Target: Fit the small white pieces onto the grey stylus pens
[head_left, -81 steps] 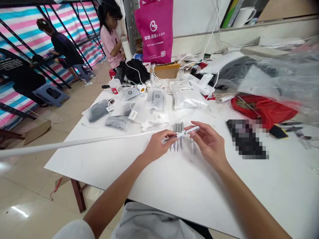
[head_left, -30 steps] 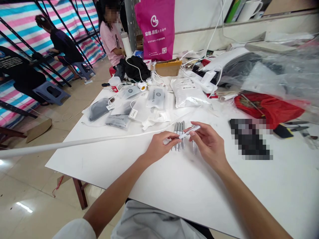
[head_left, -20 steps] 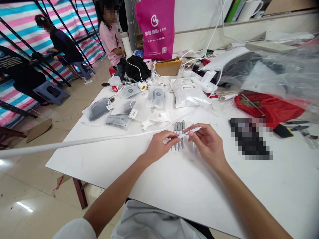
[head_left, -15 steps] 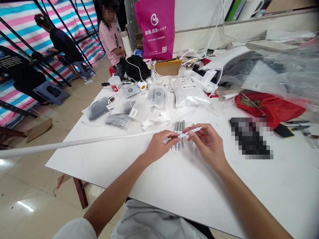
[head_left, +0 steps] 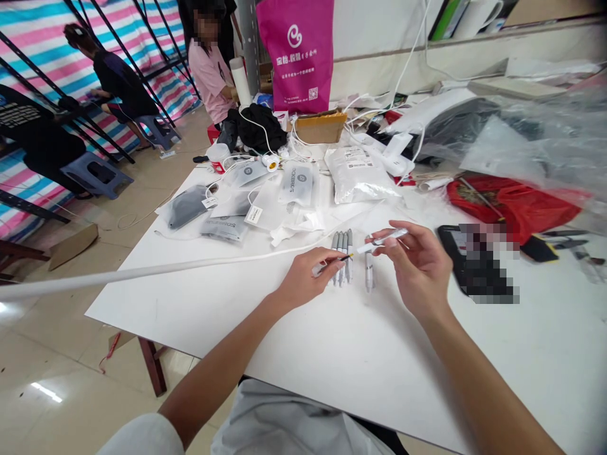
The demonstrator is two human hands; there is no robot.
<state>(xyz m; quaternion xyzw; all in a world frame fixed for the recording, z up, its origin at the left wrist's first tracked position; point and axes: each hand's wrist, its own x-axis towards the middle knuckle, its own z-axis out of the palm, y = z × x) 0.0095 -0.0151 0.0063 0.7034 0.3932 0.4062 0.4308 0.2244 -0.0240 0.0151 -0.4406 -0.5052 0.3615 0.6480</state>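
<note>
My left hand [head_left: 303, 278] is closed on one part of a pen, and a thin dark shaft [head_left: 345, 257] with a yellowish tip sticks out between its thumb and fingers. Held in my right hand [head_left: 422, 272] is the pen's other part, a grey and white barrel [head_left: 386, 239]. A small gap separates the two parts above the white table [head_left: 303, 354]. Just beyond my left fingers, several grey pens [head_left: 342, 243] lie side by side in a row. Another pen [head_left: 369, 272] lies alone between the row and my right hand.
Packaged dark pouches [head_left: 298, 183] and a stuffed white plastic bag [head_left: 361, 177] lie farther back among cables. To the right are a partly blurred dark object [head_left: 462, 272] and a red bag [head_left: 512, 205]. A white cord [head_left: 165, 268] crosses the left side. Other people sit beyond.
The pen has come apart: my right hand has moved right with the barrel, exposing the dark shaft in my left hand. The lone pen now shows more fully.
</note>
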